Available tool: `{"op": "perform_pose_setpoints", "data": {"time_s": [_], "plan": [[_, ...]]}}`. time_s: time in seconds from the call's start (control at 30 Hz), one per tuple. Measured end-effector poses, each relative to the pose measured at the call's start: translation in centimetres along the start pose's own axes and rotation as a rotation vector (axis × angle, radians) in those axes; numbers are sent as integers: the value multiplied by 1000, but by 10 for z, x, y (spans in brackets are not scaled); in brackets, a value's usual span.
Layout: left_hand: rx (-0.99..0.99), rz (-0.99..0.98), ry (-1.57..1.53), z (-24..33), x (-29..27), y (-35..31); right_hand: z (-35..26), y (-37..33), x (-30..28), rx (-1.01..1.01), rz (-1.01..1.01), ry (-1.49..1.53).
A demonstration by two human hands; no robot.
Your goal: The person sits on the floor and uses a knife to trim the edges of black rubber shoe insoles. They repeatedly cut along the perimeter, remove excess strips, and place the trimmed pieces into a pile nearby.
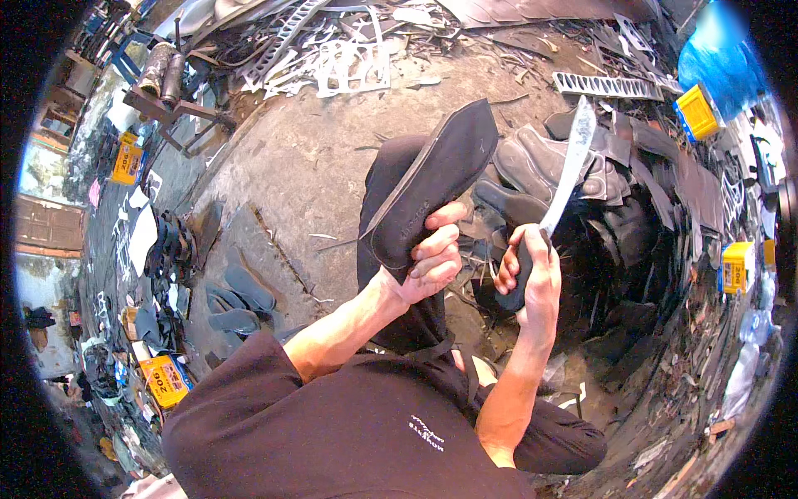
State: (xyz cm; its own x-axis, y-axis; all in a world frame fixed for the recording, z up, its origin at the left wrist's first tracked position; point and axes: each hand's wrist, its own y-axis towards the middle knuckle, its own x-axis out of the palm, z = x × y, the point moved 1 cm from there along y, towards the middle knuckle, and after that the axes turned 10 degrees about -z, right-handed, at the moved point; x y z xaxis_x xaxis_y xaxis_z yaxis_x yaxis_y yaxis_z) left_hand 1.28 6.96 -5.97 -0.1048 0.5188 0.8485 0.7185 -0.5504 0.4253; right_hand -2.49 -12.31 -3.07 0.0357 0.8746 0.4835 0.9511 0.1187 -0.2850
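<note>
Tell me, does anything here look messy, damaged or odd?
Yes. Cut-out rubber sheets and thin scraps lie scattered over the floor. The left hand holds a dark sole and the right hand a knife; neither looks damaged.

A dark, sole-shaped rubber piece (436,179) tilts upward beside an upright, pale-bladed, dark-handled knife (564,179).

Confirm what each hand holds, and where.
Left hand grips the dark sole at its near end, fingers wrapped over the edge. Right hand holds the knife by its handle, blade up.
</note>
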Motion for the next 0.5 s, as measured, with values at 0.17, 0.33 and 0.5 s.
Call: {"op": "perform_pose_setpoints", "data": {"time_s": [0.17, 0.33, 0.5], "plan": [[1, 850, 1153, -30, 19, 28, -9, -49, 33, -261, 12, -153], [97, 735, 1518, -28, 10, 26, 15, -88, 26, 10, 218, -363], [-26, 877, 1485, -22, 30, 44, 40, -120, 6, 6, 67, -361]]}}
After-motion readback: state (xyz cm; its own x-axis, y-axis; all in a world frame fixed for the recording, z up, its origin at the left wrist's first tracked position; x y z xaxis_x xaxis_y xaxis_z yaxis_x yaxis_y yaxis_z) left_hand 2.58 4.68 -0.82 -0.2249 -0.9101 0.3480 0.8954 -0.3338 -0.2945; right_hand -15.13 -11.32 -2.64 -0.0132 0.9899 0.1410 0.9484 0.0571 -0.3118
